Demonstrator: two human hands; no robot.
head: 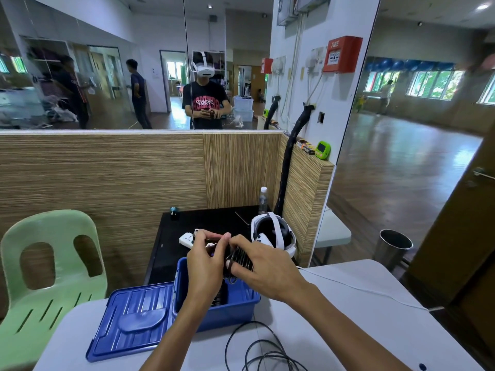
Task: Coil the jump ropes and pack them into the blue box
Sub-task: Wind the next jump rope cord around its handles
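Note:
The open blue box (235, 309) stands on the white table (361, 317), with dark rope partly visible inside it. Above the box both hands hold a coiled black jump rope (241, 259). My right hand (263, 266) has the turns wound around its fingers. My left hand (206, 259) pinches the rope's dark handle end near the top. A second black jump rope (263, 349) lies in loose loops on the table in front of the box.
The blue lid (134, 319) lies flat left of the box. A pale green plastic chair (51, 266) stands at the left. Behind the box a black table holds a white headset (276, 234), a white adapter (186, 239) and a water bottle (263, 200). A white cable (361, 289) crosses the table at the right.

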